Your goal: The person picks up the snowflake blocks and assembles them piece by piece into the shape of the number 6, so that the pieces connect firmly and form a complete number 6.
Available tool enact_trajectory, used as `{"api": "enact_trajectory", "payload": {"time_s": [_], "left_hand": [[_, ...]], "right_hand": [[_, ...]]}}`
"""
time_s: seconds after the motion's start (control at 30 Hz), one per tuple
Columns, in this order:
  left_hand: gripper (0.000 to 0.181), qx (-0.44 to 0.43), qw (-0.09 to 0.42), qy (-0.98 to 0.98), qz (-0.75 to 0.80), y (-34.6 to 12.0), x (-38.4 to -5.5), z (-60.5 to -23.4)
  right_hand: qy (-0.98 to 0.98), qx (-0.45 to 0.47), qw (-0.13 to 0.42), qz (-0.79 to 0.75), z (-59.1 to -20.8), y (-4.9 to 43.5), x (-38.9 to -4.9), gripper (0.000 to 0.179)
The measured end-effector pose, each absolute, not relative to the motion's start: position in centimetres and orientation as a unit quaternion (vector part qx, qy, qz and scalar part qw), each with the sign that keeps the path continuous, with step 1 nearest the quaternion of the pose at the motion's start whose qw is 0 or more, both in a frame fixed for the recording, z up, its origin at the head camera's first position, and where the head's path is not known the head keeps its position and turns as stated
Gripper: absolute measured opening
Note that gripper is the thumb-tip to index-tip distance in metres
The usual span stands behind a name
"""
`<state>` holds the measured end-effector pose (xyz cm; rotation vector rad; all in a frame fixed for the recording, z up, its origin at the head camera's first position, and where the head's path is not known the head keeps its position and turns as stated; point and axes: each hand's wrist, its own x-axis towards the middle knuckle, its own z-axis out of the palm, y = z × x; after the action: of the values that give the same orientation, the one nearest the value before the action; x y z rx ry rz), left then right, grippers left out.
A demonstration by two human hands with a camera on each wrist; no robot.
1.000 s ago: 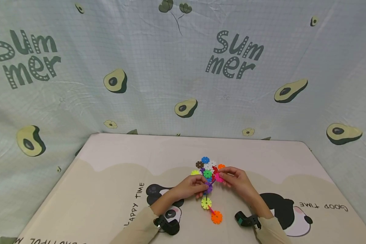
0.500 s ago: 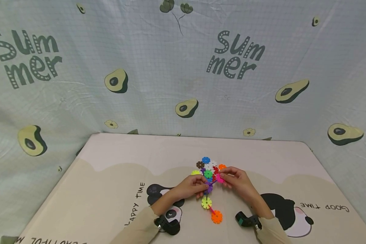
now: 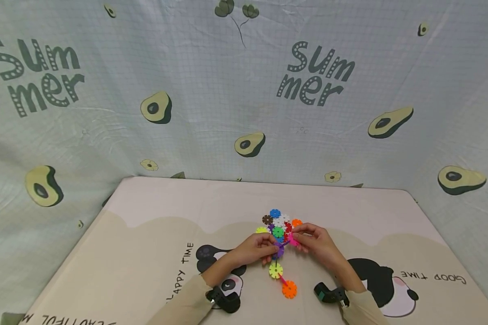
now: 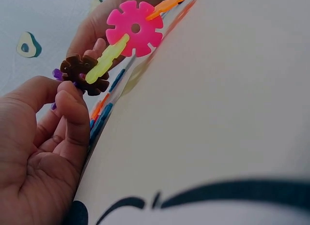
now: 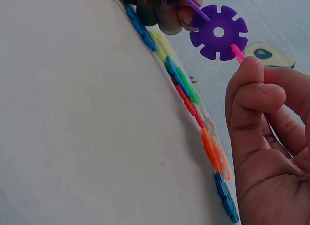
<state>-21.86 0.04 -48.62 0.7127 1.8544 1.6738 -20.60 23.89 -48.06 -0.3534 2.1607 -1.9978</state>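
Note:
My left hand (image 3: 257, 248) pinches a chain of slotted plastic snowflake discs at a purple disc (image 3: 280, 251), close to a brown disc (image 4: 72, 65). Below it hang a yellow disc (image 3: 275, 266) and, joined by a pink disc (image 4: 145, 14), an orange disc (image 3: 289, 290). Another purple disc (image 5: 208, 43) extends from the chain toward my right hand (image 3: 315, 237). Between thumb and fingertips, the right hand pinches a pink disc (image 5: 237, 51), seen edge-on in the right wrist view with its rim at that purple disc's slot.
Just beyond the hands, loose discs lie in a cluster on the pale table cover (image 3: 146, 271): blue (image 3: 274, 213), brown (image 3: 267, 220), green (image 3: 278, 232), white, red and orange (image 3: 296, 222) ones. An avocado-print curtain (image 3: 211, 90) rises behind the table.
Both hands stay almost in place around the chain. The pink disc tilts slightly between the right fingers, and the head view shifts a little.

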Motion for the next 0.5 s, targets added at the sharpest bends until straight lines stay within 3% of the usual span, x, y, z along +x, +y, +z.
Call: {"api": "enact_trajectory", "payload": {"time_s": [0.5], "left_hand": [[0.016,0.262,0.257,0.700,0.612,-0.14,-21.94,-48.76]], "right_hand": [[0.696,-0.162,0.105,-0.692,-48.44,24.00,-20.63,0.023]]}}
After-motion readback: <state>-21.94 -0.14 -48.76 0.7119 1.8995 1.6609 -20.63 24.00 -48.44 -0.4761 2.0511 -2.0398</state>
